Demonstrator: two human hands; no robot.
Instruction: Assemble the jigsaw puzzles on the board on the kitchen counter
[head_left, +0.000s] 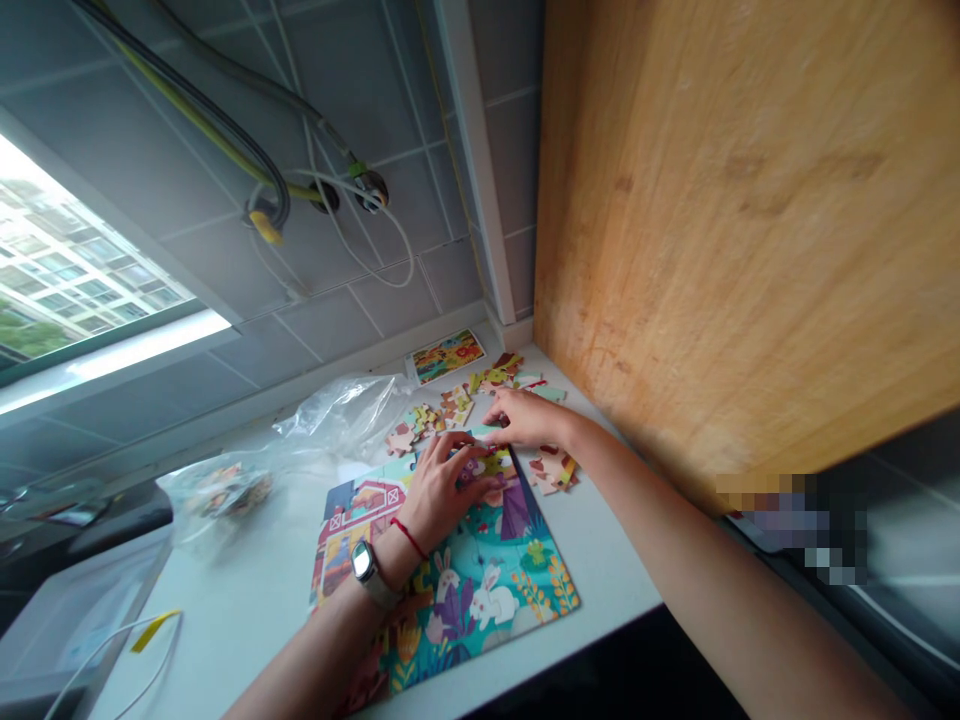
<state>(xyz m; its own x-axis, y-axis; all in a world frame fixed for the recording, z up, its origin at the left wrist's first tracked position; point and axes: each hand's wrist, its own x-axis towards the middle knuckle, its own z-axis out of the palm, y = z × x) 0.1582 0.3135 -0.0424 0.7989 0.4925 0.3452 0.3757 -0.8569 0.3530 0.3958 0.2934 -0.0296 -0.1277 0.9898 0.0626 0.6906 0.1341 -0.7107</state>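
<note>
A colourful jigsaw puzzle (487,575) with rabbits, plants and a barn lies on the white table. My left hand (442,490) rests on its upper part, fingers spread; a watch and a red string are on that wrist. At the puzzle's top edge, my right hand (521,418) has thumb and fingers pinched together; whatever is between the fingertips is too small to make out. Loose puzzle pieces (455,405) lie in piles beyond the hands, and more pieces (553,470) sit beside the puzzle's upper right corner, below my right wrist.
A small picture card (448,356) lies near the wall. Clear plastic bags (345,415) are at the left, one holding pieces (229,490). A wooden panel (742,220) rises on the right. A white cable (169,650) crosses the table's left part.
</note>
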